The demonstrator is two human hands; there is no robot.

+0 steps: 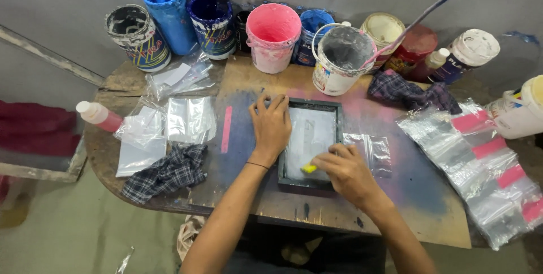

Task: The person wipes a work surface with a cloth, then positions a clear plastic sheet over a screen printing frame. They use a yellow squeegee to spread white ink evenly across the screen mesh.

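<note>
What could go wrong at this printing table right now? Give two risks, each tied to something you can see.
1. The left hand alone presses the dark frame; if it slips while the right hand drags the yellow piece, the print may smear.
2. The open paint buckets crowd the table's back edge; a stray elbow could tip one.

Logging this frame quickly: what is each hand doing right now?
Left hand: open, flat on the frame's left edge.
Right hand: closed on a yellow piece over the screen.
</note>
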